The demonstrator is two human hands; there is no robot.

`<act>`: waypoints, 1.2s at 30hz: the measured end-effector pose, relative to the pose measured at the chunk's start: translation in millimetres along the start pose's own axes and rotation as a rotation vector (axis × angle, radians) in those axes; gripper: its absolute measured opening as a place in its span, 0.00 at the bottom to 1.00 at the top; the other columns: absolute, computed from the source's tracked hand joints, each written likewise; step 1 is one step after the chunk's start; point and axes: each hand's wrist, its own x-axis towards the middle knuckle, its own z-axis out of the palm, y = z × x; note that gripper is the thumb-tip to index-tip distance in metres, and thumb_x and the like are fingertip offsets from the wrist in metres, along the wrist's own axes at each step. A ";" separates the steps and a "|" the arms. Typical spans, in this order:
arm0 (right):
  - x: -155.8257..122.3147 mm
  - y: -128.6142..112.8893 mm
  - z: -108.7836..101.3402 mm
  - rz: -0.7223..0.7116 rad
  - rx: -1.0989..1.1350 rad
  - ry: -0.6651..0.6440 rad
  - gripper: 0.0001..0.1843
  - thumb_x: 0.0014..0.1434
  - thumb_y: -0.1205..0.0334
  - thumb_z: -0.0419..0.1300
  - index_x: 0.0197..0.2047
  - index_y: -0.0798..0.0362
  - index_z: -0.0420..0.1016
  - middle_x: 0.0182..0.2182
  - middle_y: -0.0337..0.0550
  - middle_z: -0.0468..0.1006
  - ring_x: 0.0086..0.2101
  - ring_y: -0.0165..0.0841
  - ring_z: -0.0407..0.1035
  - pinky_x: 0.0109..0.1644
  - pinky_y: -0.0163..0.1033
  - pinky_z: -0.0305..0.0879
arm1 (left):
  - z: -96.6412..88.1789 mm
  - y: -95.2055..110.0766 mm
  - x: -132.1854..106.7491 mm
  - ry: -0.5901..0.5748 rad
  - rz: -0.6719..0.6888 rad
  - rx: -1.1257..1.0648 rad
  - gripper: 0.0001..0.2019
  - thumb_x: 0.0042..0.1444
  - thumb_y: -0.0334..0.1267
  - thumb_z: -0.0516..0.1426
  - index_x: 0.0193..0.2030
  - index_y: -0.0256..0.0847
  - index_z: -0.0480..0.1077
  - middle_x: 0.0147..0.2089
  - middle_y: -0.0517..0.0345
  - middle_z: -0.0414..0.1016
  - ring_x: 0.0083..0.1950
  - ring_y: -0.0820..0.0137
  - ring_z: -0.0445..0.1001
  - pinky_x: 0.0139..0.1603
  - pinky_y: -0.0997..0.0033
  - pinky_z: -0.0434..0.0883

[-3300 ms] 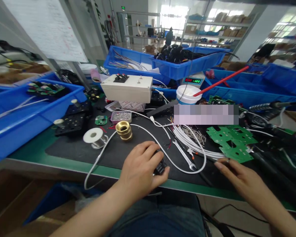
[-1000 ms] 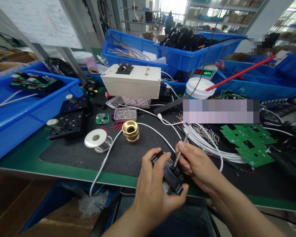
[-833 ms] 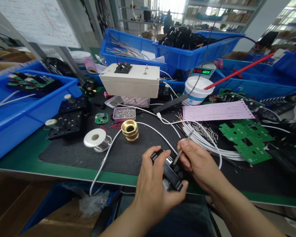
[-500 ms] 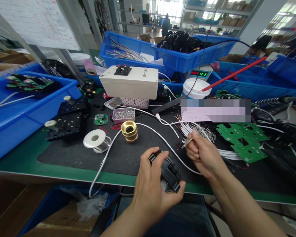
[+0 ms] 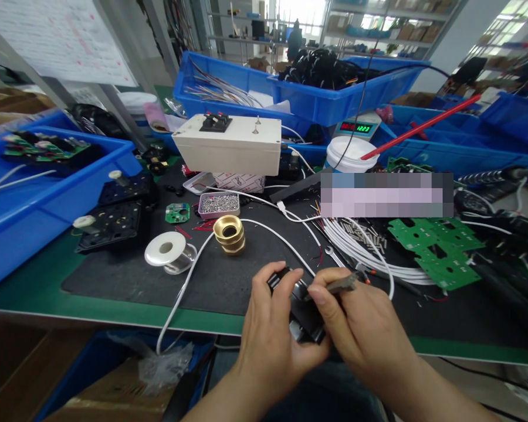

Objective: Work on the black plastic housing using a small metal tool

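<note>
Above the near edge of the bench, my left hand grips a black plastic housing by its sides, fingers on top and thumb below. My right hand has closed on a flat grey-brown metal tool, perhaps tweezers. The tool's wide end sticks out above the hand, while its other end points at the raised part of the housing, where fingers hide the contact. Beyond my right hand, an open-end wrench lies on the black mat.
A brass fitting, a solder spool and a tray of small metal parts stand left of centre. To the right are coiled white cable and green circuit boards. A beige box stands behind.
My right hand has moved down and left from above the wrench to the black housing, bringing the metal tool against or close to it. My left hand keeps its hold.
</note>
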 end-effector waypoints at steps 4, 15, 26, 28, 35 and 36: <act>-1.9 15.8 10.7 0.473 0.484 -0.142 0.17 0.65 0.51 0.47 0.32 0.53 0.65 0.16 0.33 0.64 0.18 0.25 0.59 0.22 0.31 0.54 | -0.9 1.0 0.3 0.005 -0.009 0.037 0.26 0.51 0.39 0.58 0.56 0.35 0.57 0.56 0.41 0.55 0.58 0.57 0.59 0.54 0.54 0.70; -2.4 28.2 21.4 0.976 1.103 -0.071 0.23 0.57 0.40 0.56 0.33 0.54 0.65 0.12 0.28 0.60 0.15 0.19 0.50 0.19 0.26 0.44 | -0.1 0.7 1.3 -0.017 -0.026 0.047 0.29 0.48 0.39 0.60 0.56 0.37 0.57 0.56 0.42 0.54 0.58 0.55 0.60 0.53 0.54 0.71; -5.7 47.5 13.7 0.964 1.025 0.247 0.21 0.55 0.42 0.58 0.31 0.53 0.64 0.12 0.28 0.58 0.14 0.21 0.48 0.17 0.28 0.43 | -2.7 -0.7 -1.9 -0.018 -0.012 0.021 0.28 0.51 0.40 0.58 0.57 0.37 0.56 0.57 0.41 0.54 0.58 0.55 0.60 0.53 0.53 0.71; -8.0 48.3 3.1 0.881 0.867 0.402 0.18 0.59 0.44 0.55 0.32 0.52 0.64 0.13 0.29 0.59 0.15 0.22 0.49 0.17 0.28 0.45 | -2.9 -0.7 -1.8 -0.016 -0.017 0.028 0.27 0.51 0.39 0.57 0.57 0.37 0.56 0.56 0.41 0.54 0.58 0.55 0.60 0.52 0.53 0.71; -4.0 3.6 -12.2 0.112 0.033 0.036 0.14 0.67 0.60 0.46 0.32 0.53 0.67 0.21 0.37 0.69 0.20 0.26 0.65 0.25 0.32 0.58 | 0.2 -0.6 2.1 -0.011 -0.008 0.025 0.26 0.53 0.41 0.57 0.57 0.36 0.57 0.56 0.41 0.54 0.58 0.57 0.59 0.54 0.52 0.70; -2.1 -0.7 -10.2 0.047 -0.013 0.028 0.15 0.67 0.61 0.45 0.32 0.54 0.67 0.21 0.38 0.71 0.21 0.26 0.66 0.25 0.32 0.59 | 0.3 -0.8 1.7 -0.006 0.000 0.023 0.25 0.54 0.41 0.57 0.57 0.35 0.57 0.56 0.41 0.55 0.58 0.57 0.59 0.54 0.52 0.70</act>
